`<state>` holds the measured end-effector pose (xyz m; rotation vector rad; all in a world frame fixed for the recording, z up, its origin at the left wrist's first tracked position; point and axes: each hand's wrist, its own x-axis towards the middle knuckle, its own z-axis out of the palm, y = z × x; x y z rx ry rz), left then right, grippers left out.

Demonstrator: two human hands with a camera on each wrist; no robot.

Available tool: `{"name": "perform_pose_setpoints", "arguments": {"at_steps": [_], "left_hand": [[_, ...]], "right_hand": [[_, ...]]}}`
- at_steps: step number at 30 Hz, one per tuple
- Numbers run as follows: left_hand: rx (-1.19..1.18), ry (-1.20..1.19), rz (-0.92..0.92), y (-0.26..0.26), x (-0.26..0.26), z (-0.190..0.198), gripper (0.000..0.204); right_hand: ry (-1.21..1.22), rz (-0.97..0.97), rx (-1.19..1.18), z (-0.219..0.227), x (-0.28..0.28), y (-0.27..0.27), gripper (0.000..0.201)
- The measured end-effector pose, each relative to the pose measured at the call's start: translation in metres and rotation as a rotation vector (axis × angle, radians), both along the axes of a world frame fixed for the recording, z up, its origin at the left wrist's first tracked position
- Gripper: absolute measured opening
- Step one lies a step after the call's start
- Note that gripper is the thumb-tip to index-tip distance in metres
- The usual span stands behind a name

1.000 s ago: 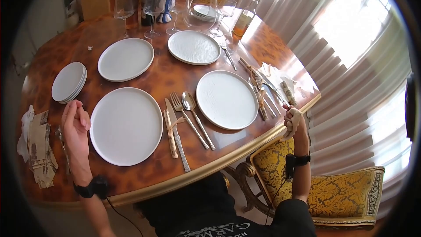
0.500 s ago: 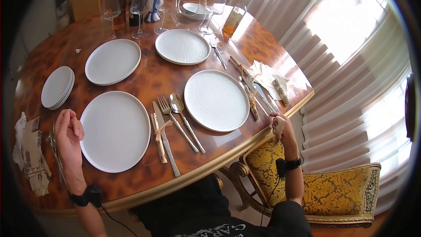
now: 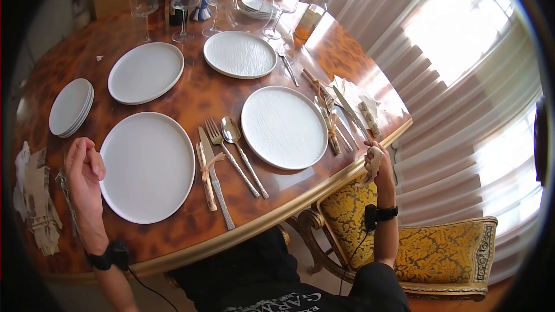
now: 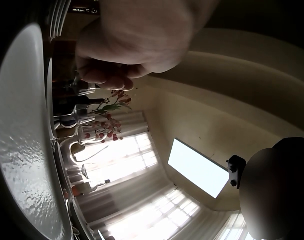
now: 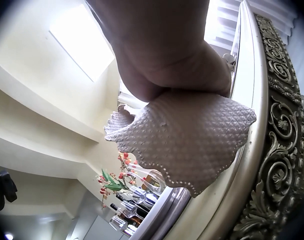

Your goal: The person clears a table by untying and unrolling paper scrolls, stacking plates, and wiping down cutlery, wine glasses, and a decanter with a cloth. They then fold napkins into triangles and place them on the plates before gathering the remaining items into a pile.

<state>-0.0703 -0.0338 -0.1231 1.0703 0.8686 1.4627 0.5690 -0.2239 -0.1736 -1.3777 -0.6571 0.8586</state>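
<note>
On the right of the head view, my right hand [image 3: 383,174] grips a table knife [image 3: 352,114] near the table's gold edge, blade pointing up and left. A beige textured cloth [image 5: 187,140] is bunched in that same hand and hangs below the fingers in the right wrist view. My left hand [image 3: 85,182] hovers at the left edge of a large white plate [image 3: 147,167], fingers loosely curled around nothing. Beside the second front plate [image 3: 284,127] lies a twine-tied cutlery bundle [image 3: 333,133]. A fork [image 3: 215,133], a spoon [image 3: 231,132] and another knife [image 3: 215,182] lie between the plates.
Two more plates [image 3: 145,73] sit farther back, with small plates [image 3: 70,107] stacked at left. Wine glasses [image 3: 182,0], bottles and a decanter line the rear. Crumpled wrappings [image 3: 43,202] lie far left. A yellow upholstered chair [image 3: 439,254] stands at the right.
The head view has shifted. In my right hand the knife's blade has swung up and right, away from the tied bundle. The left hand keeps nearly the same pose.
</note>
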Motion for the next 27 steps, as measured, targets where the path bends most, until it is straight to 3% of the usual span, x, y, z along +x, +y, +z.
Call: {"name": "perform_pose_setpoints", "arguments": {"at_steps": [14,17,27], "left_hand": [[-0.014,0.006,-0.005,-0.001,0.002,0.000,0.020],[-0.011,0.006,-0.012,0.000,0.001,-0.001,0.020],[-0.013,-0.006,-0.003,0.001,0.000,-0.002,0.020]], "right_hand": [[-0.114,-0.082,-0.109,-0.008,0.026,-0.025,0.022],[-0.050,-0.136,-0.144,-0.008,0.025,-0.019,0.022],[-0.213,-0.148,-0.136,-0.014,0.021,0.012,0.024]]}}
